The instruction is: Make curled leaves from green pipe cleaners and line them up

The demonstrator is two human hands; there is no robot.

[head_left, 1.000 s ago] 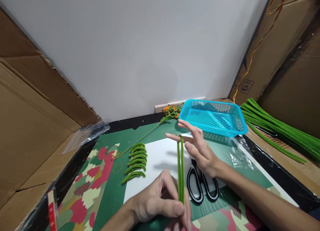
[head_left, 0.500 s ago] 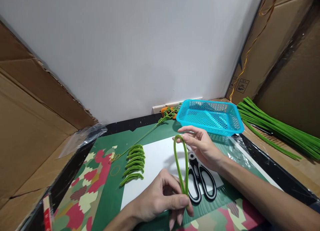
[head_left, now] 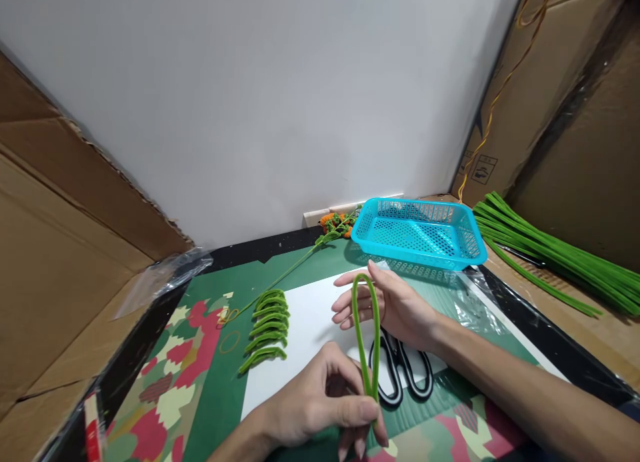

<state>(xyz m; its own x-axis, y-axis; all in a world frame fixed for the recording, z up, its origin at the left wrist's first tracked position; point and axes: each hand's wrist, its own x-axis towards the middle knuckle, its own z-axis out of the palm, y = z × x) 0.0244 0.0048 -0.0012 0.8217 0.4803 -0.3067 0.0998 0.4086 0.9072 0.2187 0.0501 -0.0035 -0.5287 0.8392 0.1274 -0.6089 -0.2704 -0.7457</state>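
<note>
Green fuzzy loop [head_left: 377, 335] standing upright above a white sheet [head_left: 310, 309], left hand [head_left: 325, 395] pinching its lower end, right hand [head_left: 395, 305] hovering just behind, fingers spread, black scissors [head_left: 398, 353] lying beneath, curved green pieces [head_left: 270, 327] lining up at left.

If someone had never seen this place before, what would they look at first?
Probably the bright blue basket, sitting at the back near the pale wall. Next, their eye might go to the green loop standing up in the middle, pinched by the left hand, with the open right hand just behind it. Then there's the big bundle of long green stems at the right edge.
</note>
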